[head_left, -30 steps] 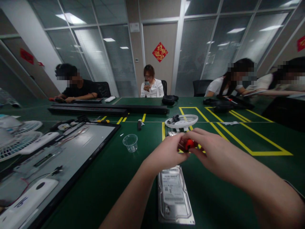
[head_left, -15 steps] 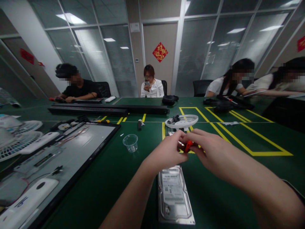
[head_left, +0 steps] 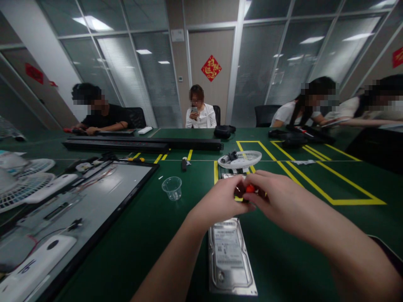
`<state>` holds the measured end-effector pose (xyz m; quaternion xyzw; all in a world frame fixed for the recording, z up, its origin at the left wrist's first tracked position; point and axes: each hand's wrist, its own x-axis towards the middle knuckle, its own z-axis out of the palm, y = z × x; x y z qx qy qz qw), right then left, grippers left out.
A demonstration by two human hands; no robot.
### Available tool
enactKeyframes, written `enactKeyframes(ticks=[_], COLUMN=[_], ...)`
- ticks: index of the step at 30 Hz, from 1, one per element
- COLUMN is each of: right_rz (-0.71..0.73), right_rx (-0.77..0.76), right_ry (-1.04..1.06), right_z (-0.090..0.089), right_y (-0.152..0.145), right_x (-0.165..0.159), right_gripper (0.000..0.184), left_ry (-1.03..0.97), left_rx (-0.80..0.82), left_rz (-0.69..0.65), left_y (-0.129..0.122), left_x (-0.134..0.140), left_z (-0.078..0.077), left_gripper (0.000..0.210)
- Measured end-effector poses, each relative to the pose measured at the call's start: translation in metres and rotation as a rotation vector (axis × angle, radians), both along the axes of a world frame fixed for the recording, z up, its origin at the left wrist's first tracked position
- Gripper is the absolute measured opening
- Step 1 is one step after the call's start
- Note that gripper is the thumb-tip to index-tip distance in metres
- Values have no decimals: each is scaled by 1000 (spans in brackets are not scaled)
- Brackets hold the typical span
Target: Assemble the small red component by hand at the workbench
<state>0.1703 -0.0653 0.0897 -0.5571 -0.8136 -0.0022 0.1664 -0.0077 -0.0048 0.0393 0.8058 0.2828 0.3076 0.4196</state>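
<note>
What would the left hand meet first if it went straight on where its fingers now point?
The left hand would probably first meet the red object held by the right hand; everything looks close there, but depth is unclear.

The table (head_left: pixel 126 247) is green, with yellow lines (head_left: pixel 355 202) on its top. A flat silver hard drive (head_left: pixel 231 266) lies on it near the front. A clear cup (head_left: pixel 172 188) stands to the left, and a big grey panel (head_left: pixel 122 182) with a black edge lies past that. Farther back are long black bars (head_left: pixel 195 145) and a small dark stick (head_left: pixel 184 165).
</note>
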Motion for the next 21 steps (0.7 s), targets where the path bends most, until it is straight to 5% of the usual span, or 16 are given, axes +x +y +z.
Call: enactKeyframes(ticks=[4,10,15,21], right_rz=[-49,38,-63,34], right_rx=[11,21,-21,-15], right_ry=[1,22,-10,33], right_z=[-1,-1,1,3], right_y=[-1,-1,-1,-4], right_x=[2,4,2,3], right_gripper=[8,31,8,27], left_ry=[32,-37,57,24], left_rx=[-17,-30,15,17], left_rz=[-14,1,4,-25], left_y=[0,-2,2,-1], left_x=[1,0,-1,-1], left_z=[0,0,-2,1], left_gripper=[26,37,28,27])
